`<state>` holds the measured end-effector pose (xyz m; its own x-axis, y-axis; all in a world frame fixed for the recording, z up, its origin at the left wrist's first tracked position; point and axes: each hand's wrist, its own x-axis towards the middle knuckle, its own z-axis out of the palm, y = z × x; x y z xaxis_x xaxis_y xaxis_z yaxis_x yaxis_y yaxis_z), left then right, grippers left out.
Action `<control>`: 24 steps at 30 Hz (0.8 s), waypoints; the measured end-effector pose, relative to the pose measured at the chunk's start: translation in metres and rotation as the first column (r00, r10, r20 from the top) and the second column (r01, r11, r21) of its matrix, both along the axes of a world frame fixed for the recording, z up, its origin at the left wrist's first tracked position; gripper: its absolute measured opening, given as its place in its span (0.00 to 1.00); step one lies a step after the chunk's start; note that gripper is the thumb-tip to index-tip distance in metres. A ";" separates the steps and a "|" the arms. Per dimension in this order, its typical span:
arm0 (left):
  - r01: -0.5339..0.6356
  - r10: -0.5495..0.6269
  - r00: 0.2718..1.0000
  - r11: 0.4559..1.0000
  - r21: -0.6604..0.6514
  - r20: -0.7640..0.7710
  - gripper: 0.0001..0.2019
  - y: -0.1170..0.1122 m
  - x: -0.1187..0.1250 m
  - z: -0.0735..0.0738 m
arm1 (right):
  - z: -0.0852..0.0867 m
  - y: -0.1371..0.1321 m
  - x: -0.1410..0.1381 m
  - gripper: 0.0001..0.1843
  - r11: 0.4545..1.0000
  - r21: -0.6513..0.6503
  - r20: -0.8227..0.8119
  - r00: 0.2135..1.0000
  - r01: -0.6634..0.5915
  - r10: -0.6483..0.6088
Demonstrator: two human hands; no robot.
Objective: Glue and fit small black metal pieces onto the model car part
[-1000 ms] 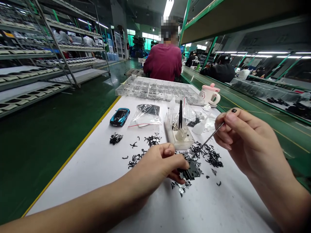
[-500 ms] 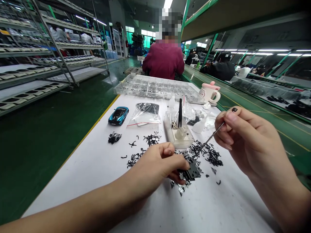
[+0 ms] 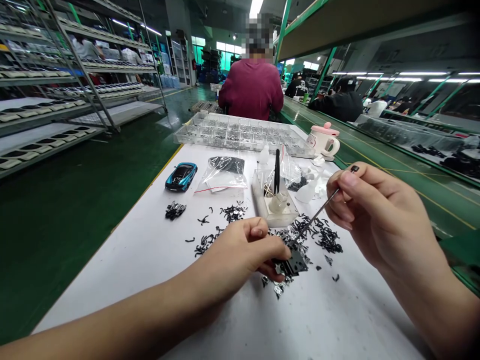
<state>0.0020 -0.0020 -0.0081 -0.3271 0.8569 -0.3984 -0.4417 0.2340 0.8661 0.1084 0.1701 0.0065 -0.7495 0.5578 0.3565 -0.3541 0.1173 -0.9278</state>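
Observation:
My left hand [image 3: 258, 247] pinches a flat black plastic part [image 3: 296, 265] above a heap of small parts. My right hand [image 3: 363, 200] is closed round a thin metal rod [image 3: 317, 213] with a small dark block at its upper end. The rod slants down to the left, its lower tip at or very near the black part; whether they touch I cannot tell. Around and under the left hand lie small silver and black pieces [image 3: 277, 289]. More curved black pieces [image 3: 329, 239] are scattered to the right. My left fingers hide some of the black part.
Beyond my hands stands a white holder [image 3: 285, 220] with a small jar and black tweezers [image 3: 277, 172]. A blue model car [image 3: 181, 176] and a plastic bag [image 3: 221, 180] lie left of it. Farther back are a compartment tray [image 3: 180, 137], a lidded mug [image 3: 318, 140] and a seated person [image 3: 251, 90].
The rod and my right hand have shifted slightly left. The left hand keeps its pinch on the black part. The whole view has moved a little.

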 end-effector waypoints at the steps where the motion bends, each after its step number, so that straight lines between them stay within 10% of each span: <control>1: -0.001 0.001 1.000 1.000 0.005 -0.001 0.25 0.000 0.000 0.000 | 0.000 0.000 0.000 0.14 1.000 -0.001 0.001 1.000 0.001 -0.001; 24: -0.012 0.012 1.000 1.000 0.015 0.015 0.23 0.000 0.000 -0.002 | -0.001 0.003 -0.003 0.15 0.999 -0.047 0.002 1.000 -0.016 0.016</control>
<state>0.0018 -0.0025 -0.0104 -0.3313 0.8591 -0.3902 -0.4573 0.2155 0.8628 0.1050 0.1728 0.0059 -0.7591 0.5621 0.3284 -0.3535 0.0677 -0.9330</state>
